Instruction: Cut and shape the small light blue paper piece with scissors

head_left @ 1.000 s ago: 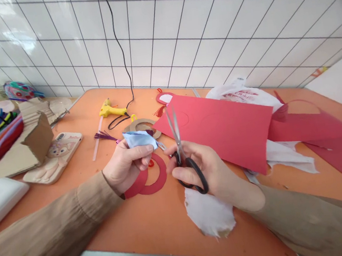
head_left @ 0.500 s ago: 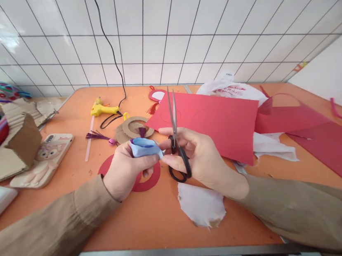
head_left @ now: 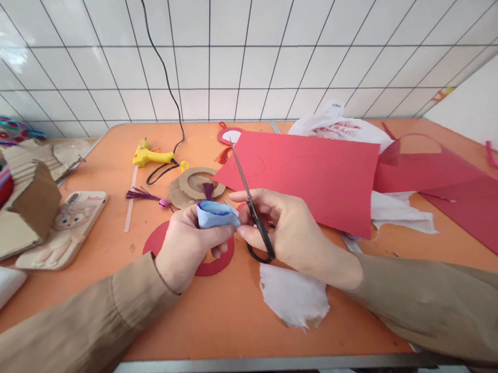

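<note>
My left hand [head_left: 185,236] is closed on a small light-blue rolled or folded piece [head_left: 216,215] that looks like fabric, thumb along its front. My right hand [head_left: 287,224] grips black-handled scissors [head_left: 250,195], their blades pointing up and away and lying together. Its thumb and fingertip are at the right end of the blue piece; whether they pinch it I cannot tell. Below my left hand lies a red paper ring [head_left: 213,267], partly covered. A white ragged-edged cloth scrap [head_left: 295,296] is on the orange table [head_left: 194,332] below the scissors.
Behind my hands lie cardboard rings [head_left: 189,182], a purple tassel [head_left: 143,194] and a yellow glue gun [head_left: 152,156] with its cord. To the right are a red sheet [head_left: 316,181] and a white plastic bag [head_left: 336,124]. A phone [head_left: 66,230] lies left beside cardboard.
The scissors have turned in my right hand, tips swinging left, and their blades have come together. The blue piece and my left hand have shifted slightly right.
</note>
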Demonstrator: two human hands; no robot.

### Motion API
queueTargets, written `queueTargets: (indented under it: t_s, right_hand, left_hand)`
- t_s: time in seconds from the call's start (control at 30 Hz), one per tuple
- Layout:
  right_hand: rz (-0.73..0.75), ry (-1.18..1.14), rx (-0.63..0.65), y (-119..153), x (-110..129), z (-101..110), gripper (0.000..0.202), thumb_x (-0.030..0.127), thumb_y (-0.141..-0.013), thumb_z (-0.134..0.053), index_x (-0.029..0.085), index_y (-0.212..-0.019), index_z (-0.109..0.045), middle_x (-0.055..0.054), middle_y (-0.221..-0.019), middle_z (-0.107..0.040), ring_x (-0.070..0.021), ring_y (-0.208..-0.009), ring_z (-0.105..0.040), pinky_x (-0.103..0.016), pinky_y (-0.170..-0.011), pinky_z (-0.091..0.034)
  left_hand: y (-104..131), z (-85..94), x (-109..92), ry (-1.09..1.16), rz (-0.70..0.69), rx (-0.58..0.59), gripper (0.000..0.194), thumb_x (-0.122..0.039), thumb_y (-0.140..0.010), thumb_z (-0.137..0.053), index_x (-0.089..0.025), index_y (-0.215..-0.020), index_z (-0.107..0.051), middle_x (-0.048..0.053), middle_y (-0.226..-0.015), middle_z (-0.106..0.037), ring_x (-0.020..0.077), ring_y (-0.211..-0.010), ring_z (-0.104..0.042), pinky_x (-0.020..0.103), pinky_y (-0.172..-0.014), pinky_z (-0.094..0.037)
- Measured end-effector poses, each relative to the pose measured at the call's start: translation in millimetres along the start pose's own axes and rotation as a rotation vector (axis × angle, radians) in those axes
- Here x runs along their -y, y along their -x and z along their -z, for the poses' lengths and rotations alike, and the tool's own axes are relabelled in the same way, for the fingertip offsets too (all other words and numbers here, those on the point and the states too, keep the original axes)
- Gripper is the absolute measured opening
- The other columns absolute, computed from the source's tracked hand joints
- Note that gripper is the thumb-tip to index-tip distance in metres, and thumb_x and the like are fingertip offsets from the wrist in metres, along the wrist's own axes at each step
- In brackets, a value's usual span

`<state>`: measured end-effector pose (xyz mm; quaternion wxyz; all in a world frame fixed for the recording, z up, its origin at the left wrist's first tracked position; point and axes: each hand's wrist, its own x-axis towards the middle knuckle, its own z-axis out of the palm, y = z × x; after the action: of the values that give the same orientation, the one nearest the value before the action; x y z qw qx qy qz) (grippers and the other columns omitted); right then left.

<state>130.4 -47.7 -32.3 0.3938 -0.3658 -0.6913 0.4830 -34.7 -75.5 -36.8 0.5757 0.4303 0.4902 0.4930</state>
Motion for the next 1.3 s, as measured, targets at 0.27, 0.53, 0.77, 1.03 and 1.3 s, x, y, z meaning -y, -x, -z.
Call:
queueTargets:
  t_s: [0.27,0.53,0.77,1.03,1.3]
  right_hand:
    - [-0.117,-0.075,0.028,-5.6,3.2,4.5,0.034,0.016,-0.065,-0.065,0.017,-0.099,-0.063,0.001,-0.072,-0.062,-0.0145,-0.067,-0.060,-0.031,-0.066,-0.047]
    - [-0.252,-0.186,0.028,-11.4,11.4,10.6,0.033,0.019,-0.063,-0.068,0.018,-0.095,-0.061,0.001,-0.072,-0.065,-0.0134,-0.060,-0.059,-0.028,-0.057,-0.044]
    - [-0.278,-0.201,0.002,-12.0,12.8,9.8,0.032,0.017,-0.060,-0.068,0.017,-0.091,-0.063,0.005,-0.065,-0.058,-0.0082,-0.052,-0.048,-0.024,-0.050,-0.036]
    - [-0.268,-0.183,0.026,-12.9,7.6,11.2,0.033,0.017,-0.061,-0.070,0.018,-0.094,-0.064,0.005,-0.065,-0.055,-0.0081,-0.051,-0.045,-0.024,-0.050,-0.035]
    - [-0.263,-0.158,0.030,-12.7,1.8,13.2,0.033,0.015,-0.065,-0.069,0.018,-0.097,-0.066,0.005,-0.063,-0.056,-0.0084,-0.051,-0.046,-0.024,-0.050,-0.036]
  left_hand:
    - [-2.4,4.8,4.2,0.134,0.042,0.145,0.022,-0.028,-0.067,-0.082,-0.013,-0.073,-0.067,0.000,-0.049,-0.062,0.0093,-0.041,-0.054,0.019,-0.042,-0.042]
    - [-3.2,10.2,-1.0,0.139,0.100,0.230,0.039,-0.044,-0.066,-0.083,-0.012,-0.082,-0.070,0.005,-0.071,-0.069,0.0123,-0.050,-0.061,0.023,-0.045,-0.050]
    - [-2.4,10.6,0.9,0.092,0.168,0.178,0.032,-0.039,-0.067,-0.082,-0.010,-0.063,-0.068,0.005,-0.059,-0.068,0.0079,-0.037,-0.053,0.018,-0.035,-0.037]
    - [-5.4,11.4,0.0,0.260,0.274,0.202,0.020,-0.026,-0.067,-0.082,-0.011,-0.066,-0.068,0.005,-0.063,-0.070,0.0069,-0.040,-0.055,0.015,-0.035,-0.041]
    - [-3.3,10.7,0.5,0.285,0.293,0.227,0.021,-0.027,-0.070,-0.080,-0.011,-0.066,-0.068,0.004,-0.062,-0.070,0.0077,-0.043,-0.058,0.015,-0.040,-0.045]
